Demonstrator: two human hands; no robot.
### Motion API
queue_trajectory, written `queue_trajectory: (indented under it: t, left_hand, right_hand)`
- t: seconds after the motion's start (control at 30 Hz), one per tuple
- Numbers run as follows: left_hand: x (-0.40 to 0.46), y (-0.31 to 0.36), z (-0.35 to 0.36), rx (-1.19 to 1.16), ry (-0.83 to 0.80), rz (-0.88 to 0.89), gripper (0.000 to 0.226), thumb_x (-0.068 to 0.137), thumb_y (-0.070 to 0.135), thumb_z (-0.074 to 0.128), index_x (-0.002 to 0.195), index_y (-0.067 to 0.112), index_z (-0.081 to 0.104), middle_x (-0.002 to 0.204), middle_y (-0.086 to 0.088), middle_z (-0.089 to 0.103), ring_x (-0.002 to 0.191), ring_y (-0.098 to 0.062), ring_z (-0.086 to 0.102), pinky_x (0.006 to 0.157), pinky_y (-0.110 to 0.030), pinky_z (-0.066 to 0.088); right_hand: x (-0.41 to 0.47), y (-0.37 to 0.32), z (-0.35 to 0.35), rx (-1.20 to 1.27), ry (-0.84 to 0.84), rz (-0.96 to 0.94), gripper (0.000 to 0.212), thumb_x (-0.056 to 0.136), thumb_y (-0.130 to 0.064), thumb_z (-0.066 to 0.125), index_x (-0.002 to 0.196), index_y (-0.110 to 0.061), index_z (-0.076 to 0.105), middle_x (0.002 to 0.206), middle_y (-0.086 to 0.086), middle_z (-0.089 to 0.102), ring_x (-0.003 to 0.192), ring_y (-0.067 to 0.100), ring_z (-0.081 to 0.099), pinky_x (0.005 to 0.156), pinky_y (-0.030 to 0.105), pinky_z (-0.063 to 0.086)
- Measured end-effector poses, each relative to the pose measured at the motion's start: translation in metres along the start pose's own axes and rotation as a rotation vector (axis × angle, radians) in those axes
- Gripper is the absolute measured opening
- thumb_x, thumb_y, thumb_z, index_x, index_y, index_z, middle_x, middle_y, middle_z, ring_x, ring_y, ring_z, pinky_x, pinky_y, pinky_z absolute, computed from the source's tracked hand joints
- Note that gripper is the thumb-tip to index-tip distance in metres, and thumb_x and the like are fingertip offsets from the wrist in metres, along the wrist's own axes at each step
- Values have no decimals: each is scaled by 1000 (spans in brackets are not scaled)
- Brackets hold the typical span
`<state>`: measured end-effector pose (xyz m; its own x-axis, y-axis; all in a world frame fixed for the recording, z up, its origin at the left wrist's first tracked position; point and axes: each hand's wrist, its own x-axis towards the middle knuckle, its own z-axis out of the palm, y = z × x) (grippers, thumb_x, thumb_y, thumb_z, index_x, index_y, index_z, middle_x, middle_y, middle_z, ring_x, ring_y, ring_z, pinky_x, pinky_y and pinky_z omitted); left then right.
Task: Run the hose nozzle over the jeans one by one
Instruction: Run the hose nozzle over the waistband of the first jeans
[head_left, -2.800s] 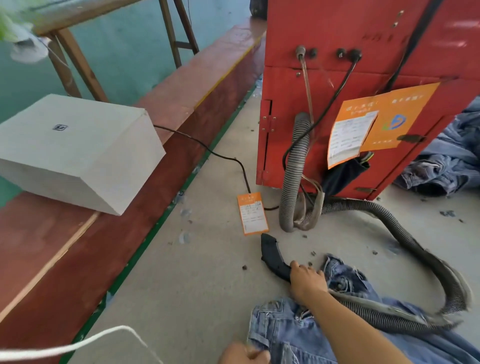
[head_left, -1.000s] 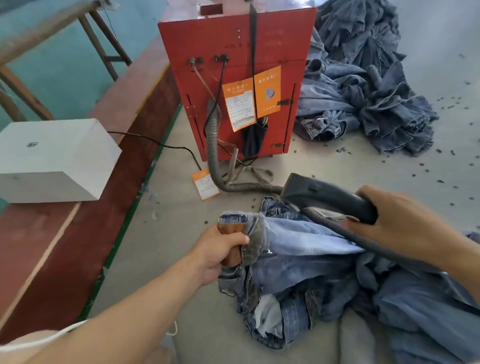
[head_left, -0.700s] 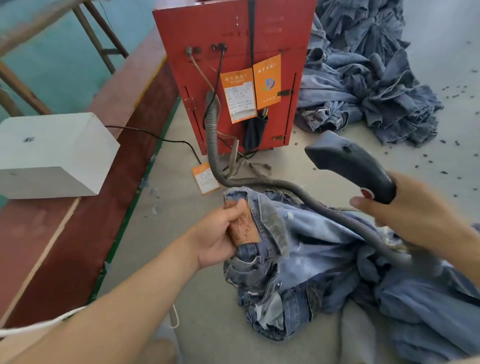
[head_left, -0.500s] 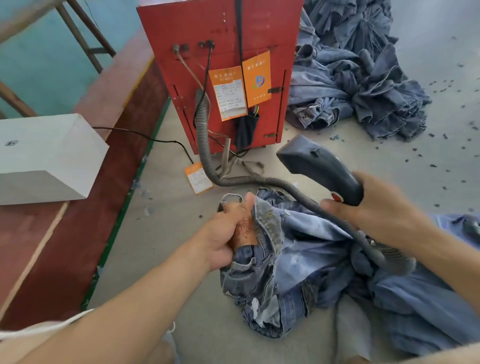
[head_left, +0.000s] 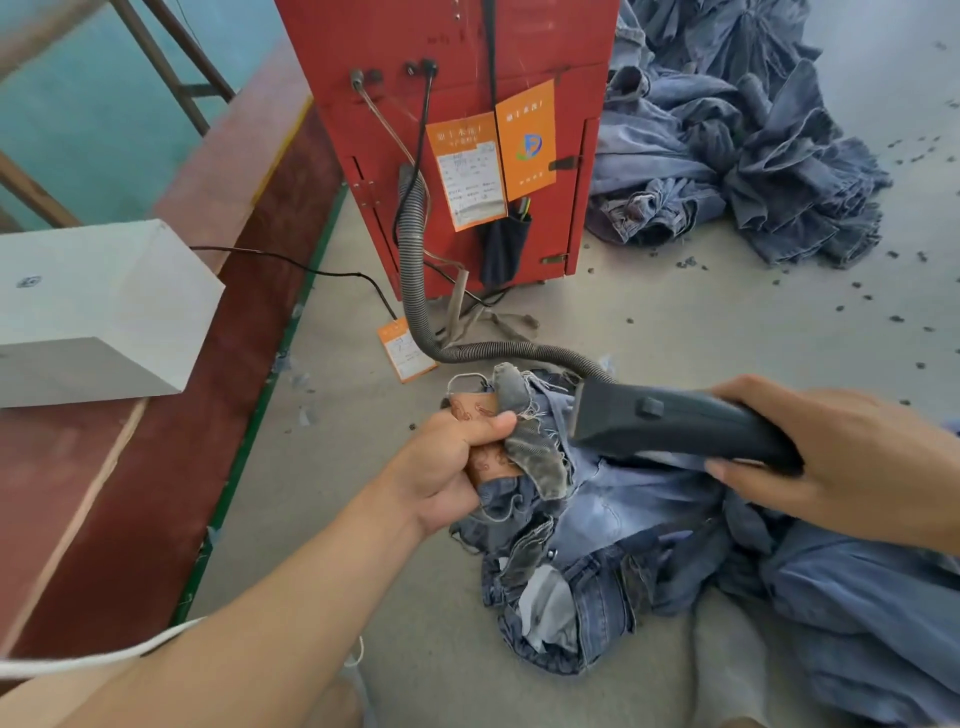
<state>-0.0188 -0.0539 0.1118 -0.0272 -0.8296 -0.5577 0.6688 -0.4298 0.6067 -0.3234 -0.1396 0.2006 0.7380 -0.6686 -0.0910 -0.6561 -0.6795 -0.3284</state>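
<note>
Down on the floor (head_left: 675, 322), the left hand (head_left: 447, 467) grips the jeans (head_left: 597, 525) by the waistband patch, while the right hand (head_left: 831, 457) wraps round the dark hose nozzle (head_left: 670, 423), its mouth against the denim. Its ribbed hose (head_left: 415, 291) runs to the red machine (head_left: 467, 52); more jeans (head_left: 743, 150) are heaped beside it.

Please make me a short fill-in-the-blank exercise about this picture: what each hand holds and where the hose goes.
1. The left hand grips the jeans at the brown ____ patch.
2. The right hand holds the dark ____ over the jeans.
3. The ribbed hose runs up to the ____ cabinet.
4. A white box sits on the ledge to the ____ of the cabinet.

Missing words: leather; nozzle; red; left
</note>
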Motion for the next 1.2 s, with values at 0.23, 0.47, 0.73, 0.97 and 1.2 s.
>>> queue_trajectory:
  t: [0.23, 0.47, 0.73, 0.97, 1.2]
  left_hand:
    - [9, -5, 7, -69, -53, 28, 25, 86, 2, 61, 107, -2, 72, 105, -23, 76, 92, -32, 77, 74, -42, 63]
    - [15, -14, 11, 112, 113, -47, 19, 93, 27, 71, 99, 9, 72, 96, -17, 78, 85, -28, 77, 75, -44, 63]
    - [8, -35, -15, 952, 179, -135, 23, 87, 8, 72, 74, 26, 66, 59, 2, 59, 43, -10, 42, 46, -23, 32]
    - [4, -18, -17, 381, -32, -138, 25, 103, 10, 57, 125, 0, 63, 110, -21, 69, 98, -32, 68, 90, -43, 56]
    - [-5, -12, 14, 84, -318, -15, 34, 92, -3, 59, 125, -7, 65, 119, -25, 70, 105, -34, 73, 90, -43, 59]
  right_hand:
    - [0, -14, 10, -110, -5, 74, 39, 81, -78, 47, 92, -41, 52, 53, -22, 47, 50, 0, 52, 44, 13, 28]
    - [12, -7, 3, 157, 246, 226, 26, 82, -61, 65, 83, -41, 48, 64, -12, 60, 70, -1, 59, 48, 28, 38]
    - [-3, 4, -4, 186, 135, 229, 25, 81, -63, 64, 86, -44, 49, 76, -29, 62, 65, -1, 61, 45, 26, 38]
    - [-11, 1, -7, 181, -17, 139, 39, 75, -82, 47, 93, -47, 53, 77, -23, 65, 64, 1, 62, 64, 26, 50]
    - [-21, 13, -18, 155, -106, 63, 31, 80, -90, 44, 109, -77, 40, 78, -34, 64, 65, -5, 62, 53, 18, 47]
